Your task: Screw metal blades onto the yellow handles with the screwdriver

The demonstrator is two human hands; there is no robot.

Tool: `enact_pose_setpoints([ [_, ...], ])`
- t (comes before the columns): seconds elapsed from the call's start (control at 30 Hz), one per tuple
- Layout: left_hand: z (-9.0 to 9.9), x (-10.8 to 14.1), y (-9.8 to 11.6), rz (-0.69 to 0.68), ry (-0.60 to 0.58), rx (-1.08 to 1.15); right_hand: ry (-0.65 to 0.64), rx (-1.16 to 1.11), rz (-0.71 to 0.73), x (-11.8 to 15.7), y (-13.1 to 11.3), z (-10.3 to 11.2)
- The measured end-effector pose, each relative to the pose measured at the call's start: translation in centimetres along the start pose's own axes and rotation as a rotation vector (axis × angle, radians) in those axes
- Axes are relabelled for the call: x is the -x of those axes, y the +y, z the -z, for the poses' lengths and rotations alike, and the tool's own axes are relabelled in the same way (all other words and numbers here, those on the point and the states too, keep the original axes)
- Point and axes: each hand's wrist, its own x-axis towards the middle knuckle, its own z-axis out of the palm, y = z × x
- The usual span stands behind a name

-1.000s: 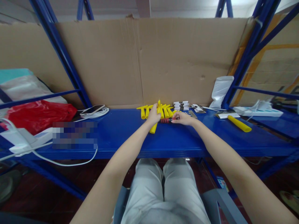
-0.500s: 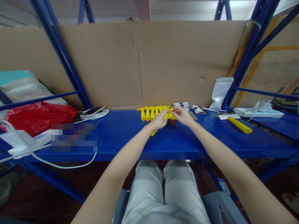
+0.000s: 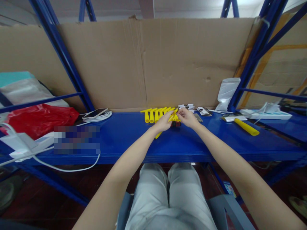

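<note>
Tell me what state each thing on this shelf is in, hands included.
Left hand, closed on a yellow tool
Held yellow tool, tilted
Right hand, fingers bent, grip unclear
Row of yellow tools, side by side
Red-and-black tool, partly hidden
White cable, coiled
Red bag, crumpled
Cardboard, upright
</note>
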Motion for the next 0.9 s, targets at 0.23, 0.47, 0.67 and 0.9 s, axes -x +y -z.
enact_pose_setpoints([
  [0.23,0.4,-0.4,-0.1,0.091,0.068,0.006,0.071,0.282,-0.180,-0.5,2.3,2.2],
  [0.47,-0.1,-0.4,-0.8,0.136,0.090,0.083,-0.147,0.759,-0.508,0.0,5.9,6.1],
  [0.67,-0.1,-0.5,-1.0,0.129,0.090,0.093,-0.152,0.821,-0.507,0.4,6.8,5.6],
  [0.9,0.1,-0.3,-0.3,0.172,0.066,0.098,-0.154,0.881,-0.519,0.4,6.1,4.9],
])
